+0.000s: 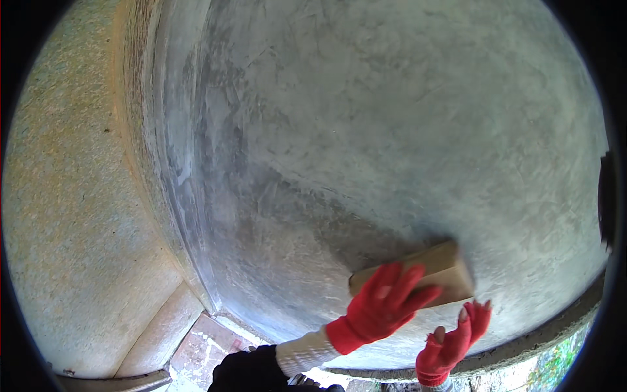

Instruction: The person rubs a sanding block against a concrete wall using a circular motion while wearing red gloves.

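A brown rectangular block, perhaps wood, lies tilted against a smooth grey plastered surface. My left hand, in a red knit glove, rests across the block's near face, fingers reaching over it and holding it to the surface. Just below the block's right end is my right hand, in a red glove with bare fingertips. Its fingers are apart and slightly bent, and it holds nothing that I can see. Whether its fingertips touch the block's corner is unclear. Darker grey patches show on the plaster beside the block.
A rough yellowish wall stands on the left, meeting the grey surface along a worn edge strip. Reddish, white-spotted flooring shows at lower left. A rough ledge curves along the lower right, with greenery beyond. A dark object sits at the right rim.
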`<state>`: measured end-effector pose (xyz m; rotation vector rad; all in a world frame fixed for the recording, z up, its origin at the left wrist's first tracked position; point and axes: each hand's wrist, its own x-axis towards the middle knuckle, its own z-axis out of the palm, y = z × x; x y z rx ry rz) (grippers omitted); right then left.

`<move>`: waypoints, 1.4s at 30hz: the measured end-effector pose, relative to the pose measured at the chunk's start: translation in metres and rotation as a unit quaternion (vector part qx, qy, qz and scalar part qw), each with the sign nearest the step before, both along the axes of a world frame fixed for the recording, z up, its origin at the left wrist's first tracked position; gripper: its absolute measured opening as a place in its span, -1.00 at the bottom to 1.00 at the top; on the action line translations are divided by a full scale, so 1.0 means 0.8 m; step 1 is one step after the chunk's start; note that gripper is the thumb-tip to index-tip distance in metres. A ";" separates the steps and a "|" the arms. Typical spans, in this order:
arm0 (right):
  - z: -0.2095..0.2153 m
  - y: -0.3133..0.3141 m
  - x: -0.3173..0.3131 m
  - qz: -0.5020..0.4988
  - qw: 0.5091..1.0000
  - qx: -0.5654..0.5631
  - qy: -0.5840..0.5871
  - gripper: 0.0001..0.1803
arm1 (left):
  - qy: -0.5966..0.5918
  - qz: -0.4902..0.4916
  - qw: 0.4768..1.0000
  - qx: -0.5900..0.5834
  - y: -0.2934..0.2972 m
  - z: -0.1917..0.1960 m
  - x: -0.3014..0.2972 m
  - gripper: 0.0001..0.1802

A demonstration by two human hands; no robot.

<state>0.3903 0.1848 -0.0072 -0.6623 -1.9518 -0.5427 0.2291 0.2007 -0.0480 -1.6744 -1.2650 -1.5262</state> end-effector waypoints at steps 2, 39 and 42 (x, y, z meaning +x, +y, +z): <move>0.011 0.001 -0.010 -0.001 0.999 0.049 0.000 -0.52 | -0.014 -0.004 1.000 0.006 0.000 0.017 -0.012 -0.37; -0.025 0.077 -0.019 -0.008 0.988 0.043 0.151 -0.58 | -0.066 0.103 0.992 0.012 -0.008 -0.116 -0.097 -0.04; -0.029 0.079 -0.024 -0.007 0.987 0.048 0.151 -0.57 | -0.068 0.101 0.992 0.012 -0.016 -0.176 -0.110 0.01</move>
